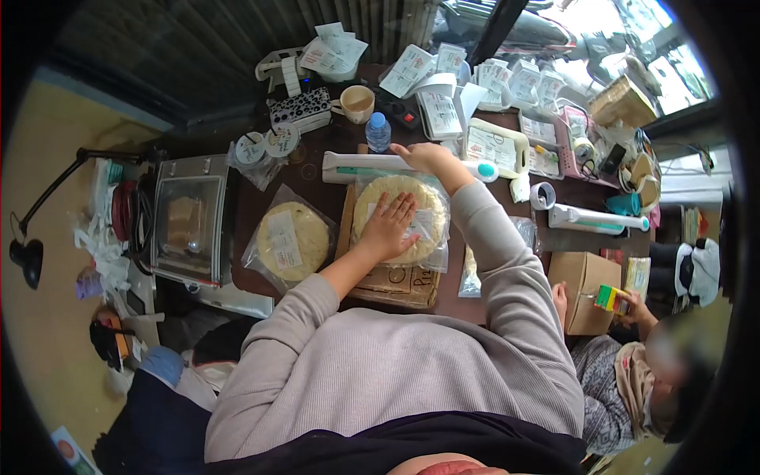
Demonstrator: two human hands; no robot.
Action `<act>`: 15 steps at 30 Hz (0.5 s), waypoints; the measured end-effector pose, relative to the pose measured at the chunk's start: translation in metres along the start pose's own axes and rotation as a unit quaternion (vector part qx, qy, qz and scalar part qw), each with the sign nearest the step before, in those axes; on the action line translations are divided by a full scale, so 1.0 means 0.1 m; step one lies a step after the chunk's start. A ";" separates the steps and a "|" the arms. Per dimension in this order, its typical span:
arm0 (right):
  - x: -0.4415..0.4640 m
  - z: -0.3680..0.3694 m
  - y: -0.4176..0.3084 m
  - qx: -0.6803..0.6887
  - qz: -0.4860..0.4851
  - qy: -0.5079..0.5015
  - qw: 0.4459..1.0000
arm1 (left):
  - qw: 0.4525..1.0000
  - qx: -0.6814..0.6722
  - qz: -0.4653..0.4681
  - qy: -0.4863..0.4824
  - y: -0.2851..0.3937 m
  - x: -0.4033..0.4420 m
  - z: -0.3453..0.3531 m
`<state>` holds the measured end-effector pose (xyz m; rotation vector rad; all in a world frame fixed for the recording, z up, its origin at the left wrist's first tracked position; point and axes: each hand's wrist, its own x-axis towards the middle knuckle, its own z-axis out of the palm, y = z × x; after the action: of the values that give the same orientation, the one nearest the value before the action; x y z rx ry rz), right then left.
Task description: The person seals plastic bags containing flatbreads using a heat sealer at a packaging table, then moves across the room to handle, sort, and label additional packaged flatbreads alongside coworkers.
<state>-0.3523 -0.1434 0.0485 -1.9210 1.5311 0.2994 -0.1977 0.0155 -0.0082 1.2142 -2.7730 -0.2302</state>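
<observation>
"What lies beneath the left hand (387, 226)?"

"A pale yellow round (412, 247), labelled and bagged in clear plastic, atop cardboard (396, 290) on the tabletop (317, 184). The hand lies flat, fingers slightly apart."

"The right hand (434, 160)?"

"On the white sealer (360, 164) just beyond, its grip unclear."

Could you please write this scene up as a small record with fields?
left hand: spread on a bagged round flatbread
right hand: on a long white device
under the bagged flatbread: cardboard
to its left: second bagged flatbread
beyond the device: blue-capped bottle, cup
far right: another person by a cardboard box
</observation>
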 end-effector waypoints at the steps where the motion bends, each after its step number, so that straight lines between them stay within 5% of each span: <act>1: 0.09 0.04 -0.05 0.006 0.017 -0.040 0.999 | 1.000 0.009 -0.004 -0.008 0.01 0.01 -0.02; 5: 0.51 0.39 0.05 0.085 0.028 -0.042 0.995 | 1.000 -0.009 -0.011 -0.010 0.01 0.01 -0.06; 15: 0.17 0.38 -0.11 0.016 0.039 0.123 0.991 | 0.993 -0.067 -0.082 0.042 0.22 -0.48 0.03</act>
<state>-0.3287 -0.1320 0.0140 -1.9328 1.7609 0.0707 -0.1813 0.0654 -0.0085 1.3844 -2.5436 -0.3631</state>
